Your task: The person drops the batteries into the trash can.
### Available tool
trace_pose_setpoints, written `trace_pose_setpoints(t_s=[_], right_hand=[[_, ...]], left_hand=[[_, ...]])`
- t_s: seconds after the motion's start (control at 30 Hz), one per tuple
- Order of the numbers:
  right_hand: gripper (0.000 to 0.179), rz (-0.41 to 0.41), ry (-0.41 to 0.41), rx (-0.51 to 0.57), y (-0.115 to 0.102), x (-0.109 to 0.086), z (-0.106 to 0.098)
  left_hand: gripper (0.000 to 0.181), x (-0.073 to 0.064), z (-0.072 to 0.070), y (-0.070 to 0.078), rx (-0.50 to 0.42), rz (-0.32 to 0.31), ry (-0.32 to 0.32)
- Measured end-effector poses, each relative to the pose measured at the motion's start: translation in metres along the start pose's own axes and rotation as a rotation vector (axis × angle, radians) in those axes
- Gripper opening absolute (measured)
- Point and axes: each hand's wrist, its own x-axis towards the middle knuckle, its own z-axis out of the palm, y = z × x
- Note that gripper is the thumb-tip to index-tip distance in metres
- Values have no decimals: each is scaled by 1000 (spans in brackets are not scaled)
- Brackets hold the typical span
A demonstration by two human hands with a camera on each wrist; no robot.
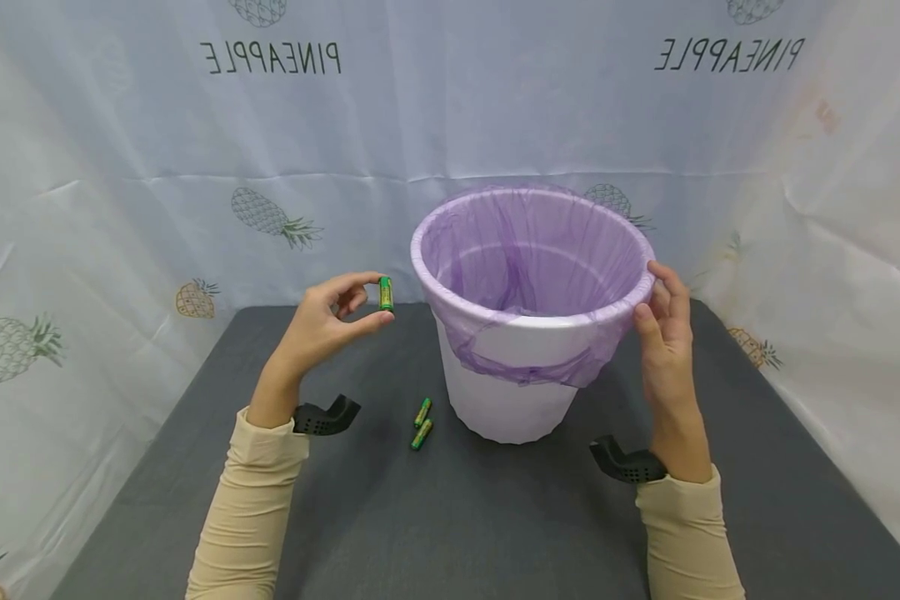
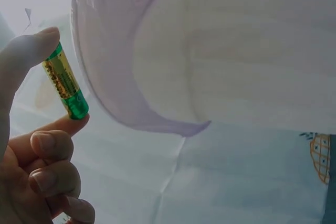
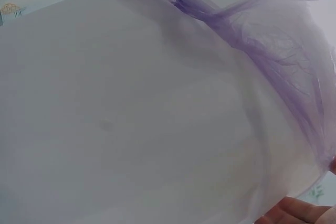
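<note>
My left hand (image 1: 330, 321) pinches a green and gold battery (image 1: 386, 294) by its ends, between thumb and index fingertip, to the left of the bin. In the left wrist view the battery (image 2: 65, 82) tilts slightly, the other fingers curled below. A white trash can (image 1: 506, 383) stands upright, lined with a thin purple bag (image 1: 525, 258) folded over its rim. My right hand (image 1: 667, 342) holds the can's right side at the rim. Two more batteries (image 1: 422, 435) lie on the table, left of the can's base.
The dark grey table (image 1: 345, 525) carries the can and batteries. White cloth (image 1: 375, 125) printed with pineapples hangs behind and along both sides. Each wrist wears a black camera mount (image 1: 326, 415).
</note>
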Motion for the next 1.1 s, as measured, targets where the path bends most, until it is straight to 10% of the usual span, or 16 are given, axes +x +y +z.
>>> trace_pose_setpoints(t_s=[1.1], right_hand=[[42,6,5,-18,0,-1,0]], left_hand=[[43,28,18,25,-42,136,79]])
